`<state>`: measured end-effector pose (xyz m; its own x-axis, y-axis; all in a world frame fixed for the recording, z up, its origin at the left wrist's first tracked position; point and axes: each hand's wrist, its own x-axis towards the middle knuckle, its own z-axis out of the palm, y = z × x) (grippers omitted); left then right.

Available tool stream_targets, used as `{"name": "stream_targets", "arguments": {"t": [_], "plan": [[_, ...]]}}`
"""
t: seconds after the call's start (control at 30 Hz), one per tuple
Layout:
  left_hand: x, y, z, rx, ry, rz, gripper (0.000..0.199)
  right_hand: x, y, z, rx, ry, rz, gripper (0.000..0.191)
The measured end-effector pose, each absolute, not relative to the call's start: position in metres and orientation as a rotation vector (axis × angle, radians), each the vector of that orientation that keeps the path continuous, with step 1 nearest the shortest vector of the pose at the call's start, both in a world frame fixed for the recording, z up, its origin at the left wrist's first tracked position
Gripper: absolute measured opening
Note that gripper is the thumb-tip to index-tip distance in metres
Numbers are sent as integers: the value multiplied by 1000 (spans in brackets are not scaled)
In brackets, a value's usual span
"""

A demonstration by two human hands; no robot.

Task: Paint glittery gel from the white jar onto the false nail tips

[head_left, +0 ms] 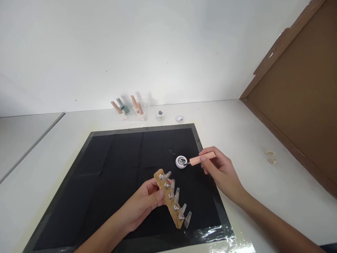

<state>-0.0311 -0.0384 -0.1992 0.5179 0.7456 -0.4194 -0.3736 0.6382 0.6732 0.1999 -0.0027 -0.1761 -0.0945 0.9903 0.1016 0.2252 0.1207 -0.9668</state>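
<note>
My left hand (pixel 147 202) grips a tan wooden nail-tip holder (pixel 168 195), tilted, its thumb lying over the near face. Several clear false nail tips (pixel 177 195) stand out from silver knobs along the holder. Between thumb and fingers, my right hand (pixel 219 172) pinches a nail polish brush (pixel 202 159) by its peach handle. The brush's dark tip reaches into a small round white jar (pixel 177 165) with a silvery, uneven content. That jar sits on the black mat (pixel 116 182), just beyond the holder's far end.
Peach-capped polish bottles (pixel 140 110) and a grey-green capped bottle (pixel 125 108) stand along the wall. Right of them are a small clear-and-white container (pixel 160 115) and a round white lid (pixel 179 118). Two small pale pieces (pixel 272 161) lie near a brown cardboard panel (pixel 297 95).
</note>
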Motion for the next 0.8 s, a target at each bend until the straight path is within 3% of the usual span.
{"name": "stream_targets", "arguments": {"t": [0.27,0.8], "plan": [[-32,-38,-203,553,758,742,26,198,-12,-178,-991,-1561,1391,23],[-31,-38,-201,573,805,725,33,195,-15,-178,-1018,-1643,1283,19]]}}
